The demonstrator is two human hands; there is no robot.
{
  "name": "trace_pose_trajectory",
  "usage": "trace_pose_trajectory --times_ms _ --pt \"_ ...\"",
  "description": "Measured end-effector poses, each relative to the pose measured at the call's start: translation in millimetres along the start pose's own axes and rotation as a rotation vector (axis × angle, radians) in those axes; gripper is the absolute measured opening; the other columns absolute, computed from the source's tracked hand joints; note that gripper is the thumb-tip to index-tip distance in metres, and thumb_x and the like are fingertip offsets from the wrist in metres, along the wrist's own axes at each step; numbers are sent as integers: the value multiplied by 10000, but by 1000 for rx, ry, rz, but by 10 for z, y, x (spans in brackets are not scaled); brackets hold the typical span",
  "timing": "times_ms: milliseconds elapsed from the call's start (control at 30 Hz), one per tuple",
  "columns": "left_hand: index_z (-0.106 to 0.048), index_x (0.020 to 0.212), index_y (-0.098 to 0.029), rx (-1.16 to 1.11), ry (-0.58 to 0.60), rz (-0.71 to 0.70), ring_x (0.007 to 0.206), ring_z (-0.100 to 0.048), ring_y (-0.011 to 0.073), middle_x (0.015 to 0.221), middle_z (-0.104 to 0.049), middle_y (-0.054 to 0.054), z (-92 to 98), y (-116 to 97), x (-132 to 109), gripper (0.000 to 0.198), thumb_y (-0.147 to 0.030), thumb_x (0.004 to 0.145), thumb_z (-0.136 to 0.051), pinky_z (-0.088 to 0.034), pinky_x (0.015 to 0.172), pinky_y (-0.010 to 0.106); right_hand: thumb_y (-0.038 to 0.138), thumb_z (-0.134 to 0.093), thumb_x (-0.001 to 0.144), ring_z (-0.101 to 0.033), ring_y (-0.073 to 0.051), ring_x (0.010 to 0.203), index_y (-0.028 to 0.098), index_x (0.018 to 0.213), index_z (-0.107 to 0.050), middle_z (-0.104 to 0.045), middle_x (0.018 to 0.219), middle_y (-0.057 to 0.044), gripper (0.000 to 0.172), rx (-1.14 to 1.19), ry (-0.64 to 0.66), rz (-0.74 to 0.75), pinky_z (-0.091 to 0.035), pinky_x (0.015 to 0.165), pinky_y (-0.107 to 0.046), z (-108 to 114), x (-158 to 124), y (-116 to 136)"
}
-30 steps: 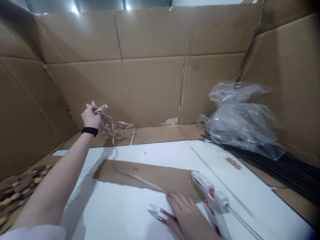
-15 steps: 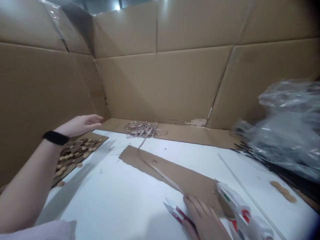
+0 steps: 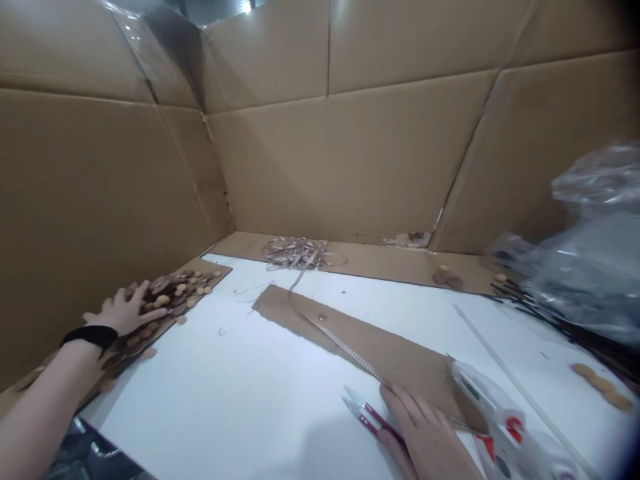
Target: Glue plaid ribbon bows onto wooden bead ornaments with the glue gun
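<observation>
Left hand (image 3: 123,311) spreading open, fingers flat on the wooden discs (image 3: 173,295) at far left. Right hand (image 3: 425,437) pressing flat on the snips (image 3: 367,417) and ribbon (image 3: 345,347) at near right, gripping nothing. Risking discs scattering off the surface (image 3: 240,393); wrist nearing glue gun (image 3: 493,417).

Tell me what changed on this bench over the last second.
The left hand let go of the ribbon bundle, which now lies by the cardboard back wall, and swung left and down onto the pile of wooden pieces, fingers spread. The right hand stayed flat on the ribbon strip beside the red snips. The glue gun and cardboard strip did not move.
</observation>
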State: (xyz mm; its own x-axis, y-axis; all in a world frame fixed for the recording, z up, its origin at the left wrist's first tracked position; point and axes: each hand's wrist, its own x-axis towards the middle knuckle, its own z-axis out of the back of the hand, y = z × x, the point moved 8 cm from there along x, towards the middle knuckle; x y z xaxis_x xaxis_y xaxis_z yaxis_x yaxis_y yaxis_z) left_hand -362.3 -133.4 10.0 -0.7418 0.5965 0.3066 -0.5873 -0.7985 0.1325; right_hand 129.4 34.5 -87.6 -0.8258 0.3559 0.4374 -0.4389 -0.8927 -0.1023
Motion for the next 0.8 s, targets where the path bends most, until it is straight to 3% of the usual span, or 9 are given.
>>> trace_pose_trajectory --times_ms 67,133,267,400,500,567,633,700,800 --pt "-387 1253 -44 -20 -63 -24 1051 -413 554 1202 -427 358 236 -278 101 826 -633 676 -438 -301 711 704 268 -530 762 -646 -259 829 101 1006 -625 -683 974 -118 311 17 40 -21 -543 665 -345 -2 23 6" --pt "-363 1259 -52 -87 -102 -212 1128 -372 497 1254 -405 301 464 -859 189 751 -589 738 -414 -297 829 654 238 -550 752 -635 -263 859 102 1023 -617 -674 999 -117 311 55 90 -77 -536 697 -358 -4 43 -3" --pt "-452 1195 -177 -301 -12 -793 1083 -498 255 1186 -537 104 651 -2705 17 448 -454 852 -370 -402 909 367 171 -570 737 -600 -261 915 110 1051 -595 -651 1044 -108 320 177 182 -249 -497 786 -382 33 91 -28" --pt "-512 1106 -150 -435 108 -1252 931 -566 197 1110 -551 85 649 -4655 -547 299 -302 849 -487 -474 785 404 203 -565 771 -575 -257 915 131 1043 -581 -635 1023 -100 282 257 246 -368 -475 790 -385 95 143 -51" --pt "-524 1095 -171 -529 123 -1405 930 -561 176 1132 -536 84 699 -5747 -871 262 -280 869 -450 -476 796 377 240 -568 781 -568 -242 900 142 985 -583 -629 987 -85 227 303 267 -369 -474 773 -354 130 166 -60" --pt "-520 1098 -174 -596 123 -1457 933 -560 186 1134 -538 84 740 -6235 -1008 264 -275 859 -473 -479 788 387 267 -558 790 -569 -235 876 142 946 -579 -625 961 -78 201 317 276 -367 -479 751 -344 134 170 -79" --pt "-513 1107 -162 -658 130 -1491 936 -561 195 1128 -539 83 755 -6538 -1101 282 -278 851 -486 -480 783 396 296 -551 792 -572 -233 847 134 923 -576 -622 941 -78 210 315 296 -364 -485 726 -343 110 170 -98" --pt "-519 1100 -156 -712 150 -1517 934 -561 200 1122 -541 78 735 -6683 -1162 283 -285 850 -486 -480 783 392 326 -558 783 -572 -237 832 117 912 -577 -620 930 -86 247 298 329 -355 -488 707 -347 59 170 -108" --pt "-518 1100 -154 -792 193 -1555 929 -563 197 1117 -544 82 687 -6666 -1192 283 -281 849 -489 -482 778 390 367 -570 766 -566 -247 834 99 906 -579 -615 926 -101 303 264 335 -332 -486 694 -356 6 171 -102"
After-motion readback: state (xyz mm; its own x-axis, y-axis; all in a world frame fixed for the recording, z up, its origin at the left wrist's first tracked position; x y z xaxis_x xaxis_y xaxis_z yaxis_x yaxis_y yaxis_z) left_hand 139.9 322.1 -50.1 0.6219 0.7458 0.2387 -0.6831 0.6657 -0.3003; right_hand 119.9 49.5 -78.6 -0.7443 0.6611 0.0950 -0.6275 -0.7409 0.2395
